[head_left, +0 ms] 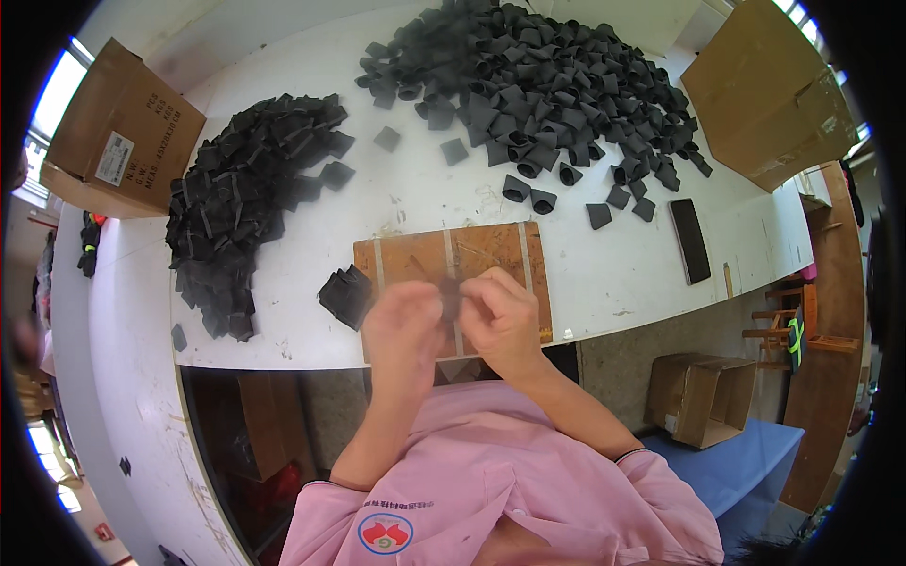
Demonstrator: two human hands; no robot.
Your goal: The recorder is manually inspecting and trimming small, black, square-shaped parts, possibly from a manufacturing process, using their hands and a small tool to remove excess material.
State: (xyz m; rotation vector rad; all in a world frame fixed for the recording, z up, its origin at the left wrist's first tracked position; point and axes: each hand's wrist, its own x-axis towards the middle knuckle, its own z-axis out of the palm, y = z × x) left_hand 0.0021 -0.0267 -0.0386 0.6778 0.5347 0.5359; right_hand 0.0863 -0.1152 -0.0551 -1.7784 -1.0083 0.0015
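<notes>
Over a brown wooden board (404, 253) with pale stripes, my two hands are close together. A small black fabric piece (451, 296), blurred, is between them. The fingertips of my right hand (500, 319) are pinched on its edge. My left hand (404, 319) is smeared by motion on the piece's other side; whether its fingers grip the piece is not clear. Beside the board's left edge lies a small stack of flat black pieces (345, 296), close to my left hand.
A large heap of black fabric tubes (557, 90) covers the far side of the white table (623, 274). Flat black pieces (226, 203) are piled at the left. Cardboard boxes stand at the far left (142, 141) and far right (769, 104). A phone (690, 241) lies at right.
</notes>
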